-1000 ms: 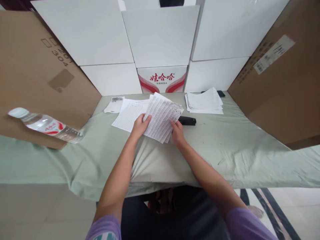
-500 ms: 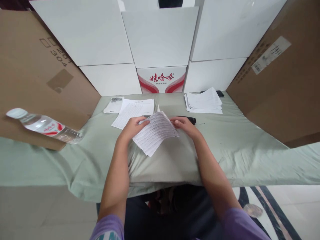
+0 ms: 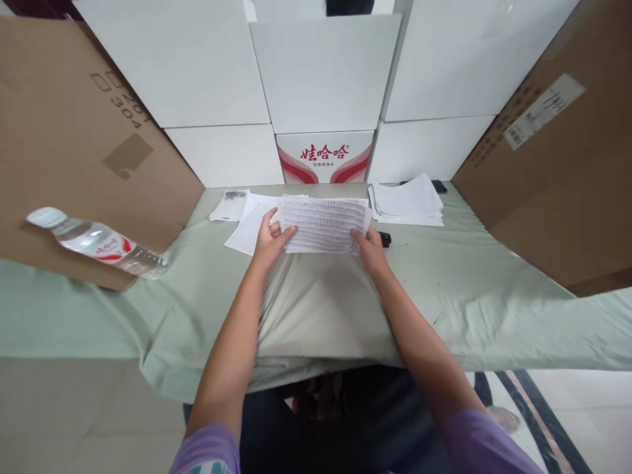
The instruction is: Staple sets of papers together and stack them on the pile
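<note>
Several printed sheets of paper (image 3: 323,225) are held up level over the table, their dense rows of print facing me. My left hand (image 3: 270,238) grips their left edge, thumb on the front. At the right edge my right hand (image 3: 371,249) pinches them, its thumb also in front. Behind my left hand lie more loose sheets (image 3: 243,230) on the cloth. A black object (image 3: 386,239), perhaps a stapler, shows partly from behind my right hand. To its upper right rests a stack of papers (image 3: 409,199).
A clear water bottle (image 3: 106,247) is at the left by a brown carton (image 3: 74,151). White boxes (image 3: 326,72) form a wall at the back. Another brown carton (image 3: 548,171) stands on the right. A dark flat object (image 3: 439,187) lies behind the paper stack.
The sheets have turned from a slanted position to level and moved up, away from me. My right hand now grips their right edge. The view has shifted slightly.
</note>
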`<state>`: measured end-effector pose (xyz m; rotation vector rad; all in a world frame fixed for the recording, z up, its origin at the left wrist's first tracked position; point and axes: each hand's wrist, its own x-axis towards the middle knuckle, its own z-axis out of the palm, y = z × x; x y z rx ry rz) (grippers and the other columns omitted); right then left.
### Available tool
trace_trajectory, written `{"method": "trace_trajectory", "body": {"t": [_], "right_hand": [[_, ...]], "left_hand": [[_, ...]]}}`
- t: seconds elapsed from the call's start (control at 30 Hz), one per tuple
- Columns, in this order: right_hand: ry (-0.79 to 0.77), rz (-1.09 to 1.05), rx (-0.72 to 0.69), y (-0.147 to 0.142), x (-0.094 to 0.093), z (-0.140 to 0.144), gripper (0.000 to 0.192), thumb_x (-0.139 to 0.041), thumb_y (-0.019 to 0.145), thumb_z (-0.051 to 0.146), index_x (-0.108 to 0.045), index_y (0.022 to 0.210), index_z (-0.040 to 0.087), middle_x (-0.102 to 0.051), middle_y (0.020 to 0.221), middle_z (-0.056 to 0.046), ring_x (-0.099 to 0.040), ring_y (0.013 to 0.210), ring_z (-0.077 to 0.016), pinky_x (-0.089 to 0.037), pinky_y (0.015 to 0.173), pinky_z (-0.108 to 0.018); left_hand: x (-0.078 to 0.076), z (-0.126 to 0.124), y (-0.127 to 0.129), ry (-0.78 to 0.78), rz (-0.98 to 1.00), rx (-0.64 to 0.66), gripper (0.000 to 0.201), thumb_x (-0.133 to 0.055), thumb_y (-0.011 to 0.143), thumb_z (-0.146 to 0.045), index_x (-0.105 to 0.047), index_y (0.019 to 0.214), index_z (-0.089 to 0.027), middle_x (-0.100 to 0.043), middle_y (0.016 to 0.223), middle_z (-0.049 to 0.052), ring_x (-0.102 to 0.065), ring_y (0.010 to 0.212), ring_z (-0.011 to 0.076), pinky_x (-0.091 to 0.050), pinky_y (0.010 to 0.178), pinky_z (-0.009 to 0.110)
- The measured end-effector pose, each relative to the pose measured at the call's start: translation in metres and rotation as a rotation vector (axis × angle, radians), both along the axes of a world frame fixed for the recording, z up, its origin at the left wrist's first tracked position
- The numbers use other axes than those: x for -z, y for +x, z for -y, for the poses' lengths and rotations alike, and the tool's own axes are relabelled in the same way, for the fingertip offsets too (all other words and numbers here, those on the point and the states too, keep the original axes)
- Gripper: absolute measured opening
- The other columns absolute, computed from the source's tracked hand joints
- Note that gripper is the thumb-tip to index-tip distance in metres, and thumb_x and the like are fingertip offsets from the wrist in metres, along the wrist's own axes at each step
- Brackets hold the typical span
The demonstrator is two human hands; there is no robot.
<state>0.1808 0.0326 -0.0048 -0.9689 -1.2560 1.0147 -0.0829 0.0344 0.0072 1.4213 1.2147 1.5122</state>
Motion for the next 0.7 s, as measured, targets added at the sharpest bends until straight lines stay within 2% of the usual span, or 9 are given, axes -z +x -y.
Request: {"method": "trace_trajectory", "body": {"t": [0.1,0.17,0.3,0.47,0.6,0.7], "right_hand": [[-0.002,-0.014,-0.036,0.002,-0.004,0.003,0.028,-0.067,0.076,0.042,-0.070,0.094,0.020,-0.071,0.088,-0.004,-0.064,0.086,-0.0220,-0.049,0.088,-0.039],[0.008,0.001,-0.044,0.005,-0.007,0.005,0.025,-0.067,0.074,0.038,-0.069,0.091,0.021,-0.069,0.085,-0.003,-0.063,0.084,-0.0210,-0.049,0.086,-0.037],[0.011,0.033,-0.010,0.008,-0.007,0.008,0.019,-0.063,0.074,0.036,-0.067,0.086,0.022,-0.066,0.082,-0.001,-0.059,0.082,-0.0199,-0.048,0.083,-0.035],[0.024,0.128,0.058,0.013,-0.005,0.012,0.026,-0.055,0.081,0.043,-0.068,0.090,0.022,-0.064,0.083,-0.003,-0.056,0.086,-0.0224,-0.047,0.085,-0.037],[0.042,0.231,-0.012,0.015,-0.005,0.013,0.026,-0.053,0.081,0.042,-0.068,0.089,0.022,-0.062,0.080,-0.003,-0.055,0.085,-0.0232,-0.047,0.084,-0.038],[0.064,0.212,0.000,0.012,-0.007,0.015,0.023,-0.051,0.080,0.038,-0.067,0.087,0.022,-0.061,0.081,-0.003,-0.054,0.085,-0.0227,-0.046,0.083,-0.036]], "left_hand": [[0.009,-0.003,0.006,-0.045,0.112,0.042,0.056,-0.082,0.065,-0.053,-0.071,0.104,-0.015,-0.077,0.097,0.012,-0.070,0.095,0.0258,-0.053,0.091,0.039],[0.011,-0.002,0.010,-0.027,0.163,0.048,0.049,-0.082,0.065,-0.052,-0.073,0.095,-0.015,-0.077,0.097,0.011,-0.070,0.099,0.0264,-0.052,0.093,0.039],[0.010,0.002,0.016,0.013,0.231,0.059,0.050,-0.082,0.065,-0.054,-0.074,0.097,-0.017,-0.076,0.100,0.010,-0.069,0.105,0.0257,-0.050,0.098,0.037],[0.008,0.005,0.018,0.012,0.067,0.042,0.059,-0.073,0.070,-0.067,-0.074,0.096,-0.014,-0.076,0.099,0.012,-0.069,0.104,0.0272,-0.051,0.096,0.038],[0.013,0.007,0.019,-0.007,-0.038,0.003,0.067,-0.067,0.071,-0.072,-0.072,0.101,-0.012,-0.076,0.100,0.014,-0.068,0.105,0.0281,-0.052,0.093,0.039],[0.018,0.007,0.020,0.023,-0.042,-0.038,0.069,-0.062,0.074,-0.075,-0.072,0.104,-0.014,-0.076,0.100,0.014,-0.068,0.106,0.0271,-0.051,0.093,0.038]]}}
